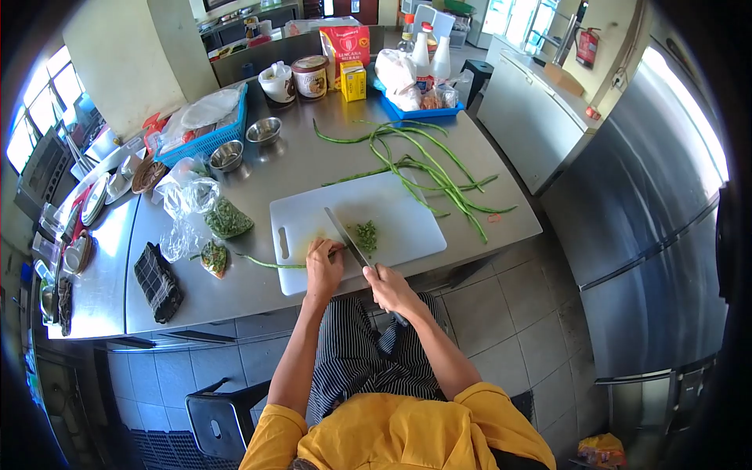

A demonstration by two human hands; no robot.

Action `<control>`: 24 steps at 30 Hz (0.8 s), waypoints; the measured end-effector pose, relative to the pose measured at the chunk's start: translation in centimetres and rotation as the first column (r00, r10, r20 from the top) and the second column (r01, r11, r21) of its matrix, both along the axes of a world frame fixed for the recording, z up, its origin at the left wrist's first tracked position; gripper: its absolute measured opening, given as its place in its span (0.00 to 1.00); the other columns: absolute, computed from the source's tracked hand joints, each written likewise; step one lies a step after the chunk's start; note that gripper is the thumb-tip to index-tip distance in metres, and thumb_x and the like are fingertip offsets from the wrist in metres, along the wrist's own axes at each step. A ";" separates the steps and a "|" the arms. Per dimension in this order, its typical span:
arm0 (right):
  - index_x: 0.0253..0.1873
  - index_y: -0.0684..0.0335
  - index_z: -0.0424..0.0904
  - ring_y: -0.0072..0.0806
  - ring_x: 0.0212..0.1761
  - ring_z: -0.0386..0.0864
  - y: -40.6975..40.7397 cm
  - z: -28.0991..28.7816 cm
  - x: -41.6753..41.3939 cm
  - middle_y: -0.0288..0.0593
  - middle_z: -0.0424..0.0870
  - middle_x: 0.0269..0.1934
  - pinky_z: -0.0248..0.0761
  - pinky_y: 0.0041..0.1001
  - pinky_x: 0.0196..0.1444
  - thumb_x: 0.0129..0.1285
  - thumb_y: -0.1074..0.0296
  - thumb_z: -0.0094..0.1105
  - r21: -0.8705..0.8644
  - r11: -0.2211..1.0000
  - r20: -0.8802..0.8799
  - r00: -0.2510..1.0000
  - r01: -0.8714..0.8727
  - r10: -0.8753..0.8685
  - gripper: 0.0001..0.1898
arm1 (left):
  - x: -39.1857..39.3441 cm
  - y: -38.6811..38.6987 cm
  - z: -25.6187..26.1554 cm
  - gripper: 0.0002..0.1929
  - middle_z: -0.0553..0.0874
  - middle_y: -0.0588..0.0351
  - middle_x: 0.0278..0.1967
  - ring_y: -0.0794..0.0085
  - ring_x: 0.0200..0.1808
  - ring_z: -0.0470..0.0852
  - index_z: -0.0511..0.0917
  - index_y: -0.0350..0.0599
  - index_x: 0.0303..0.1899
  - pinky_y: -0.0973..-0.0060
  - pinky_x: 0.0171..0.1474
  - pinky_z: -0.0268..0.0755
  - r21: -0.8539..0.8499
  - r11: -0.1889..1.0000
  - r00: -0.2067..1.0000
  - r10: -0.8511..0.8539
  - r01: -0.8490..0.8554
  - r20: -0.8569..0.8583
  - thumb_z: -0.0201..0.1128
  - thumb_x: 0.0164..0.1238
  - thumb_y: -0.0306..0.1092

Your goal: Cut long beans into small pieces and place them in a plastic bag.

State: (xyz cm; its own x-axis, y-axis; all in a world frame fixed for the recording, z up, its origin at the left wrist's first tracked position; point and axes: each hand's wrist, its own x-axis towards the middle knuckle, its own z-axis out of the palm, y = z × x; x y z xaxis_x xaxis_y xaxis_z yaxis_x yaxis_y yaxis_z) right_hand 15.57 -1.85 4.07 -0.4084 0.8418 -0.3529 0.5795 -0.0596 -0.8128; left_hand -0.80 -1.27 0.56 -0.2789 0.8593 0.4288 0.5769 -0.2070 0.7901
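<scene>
My left hand point(325, 265) holds a long green bean point(267, 264) down on a white plastic cutting board point(399, 202). The bean's tail runs off the board's left side onto the steel. In my right hand point(389, 288) is the handle of a kitchen knife point(346, 237), its blade angled up and left beside my left fingers. A small heap of chopped green bean point(366, 236) lies just right of the blade. Several whole long beans point(437, 170) sprawl across the board's far right corner and the table beyond.
The stainless steel table point(305, 158) carries a plastic bag of chopped greens point(228, 218), a small bag of vegetables point(212, 258), a dark checked cloth point(158, 283), and two steel bowls point(227, 155). Behind are a blue basket point(202, 141), tubs point(309, 77) and a blue tray point(423, 111) with bottles.
</scene>
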 end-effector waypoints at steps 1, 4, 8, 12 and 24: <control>0.37 0.72 0.66 0.45 0.24 0.71 -0.1 -0.7 0.6 0.56 0.73 0.23 0.65 0.38 0.29 0.69 0.51 0.36 0.084 0.996 -0.028 1.000 -0.003 0.006 0.24 | 0.2 0.1 0.2 0.05 0.79 0.51 0.30 0.58 0.34 0.77 0.79 0.39 0.29 0.67 0.40 0.68 0.016 0.999 0.994 0.031 -0.029 -0.109 0.60 0.47 0.20; 0.34 0.69 0.65 0.33 0.14 0.72 0.2 -1.2 1.3 0.47 0.73 0.16 0.67 0.31 0.19 0.69 0.50 0.37 0.147 0.989 -0.031 0.999 0.027 -0.022 0.23 | 1.1 0.5 0.3 0.05 0.78 0.53 0.29 0.60 0.36 0.75 0.80 0.42 0.28 0.66 0.42 0.65 0.019 0.997 0.975 0.072 -0.070 -0.210 0.60 0.48 0.22; 0.39 0.76 0.66 0.65 0.34 0.73 -0.2 0.6 0.9 0.71 0.75 0.28 0.67 0.51 0.40 0.69 0.53 0.35 0.293 0.956 0.072 0.996 0.027 -0.051 0.24 | 1.8 1.1 -0.3 0.05 0.78 0.55 0.29 0.61 0.36 0.75 0.80 0.44 0.28 0.67 0.42 0.64 0.009 0.993 0.975 0.118 -0.119 -0.186 0.61 0.47 0.23; 0.39 0.77 0.65 0.65 0.34 0.73 -0.9 1.8 0.7 0.71 0.75 0.27 0.67 0.51 0.39 0.69 0.54 0.36 0.260 0.965 0.063 0.997 0.019 -0.036 0.24 | 1.9 1.2 -0.6 0.04 0.78 0.55 0.29 0.61 0.36 0.75 0.80 0.43 0.27 0.67 0.42 0.64 0.001 0.995 0.985 0.102 -0.103 -0.139 0.61 0.48 0.22; 0.40 0.74 0.64 0.64 0.31 0.73 -0.5 0.7 -1.9 0.70 0.75 0.26 0.65 0.52 0.34 0.69 0.54 0.37 0.268 0.963 0.140 0.988 0.018 -0.058 0.22 | 1.7 1.0 -0.1 0.04 0.79 0.50 0.27 0.58 0.31 0.79 0.77 0.38 0.28 0.69 0.37 0.70 0.066 0.993 0.989 0.106 -0.099 -0.103 0.60 0.48 0.21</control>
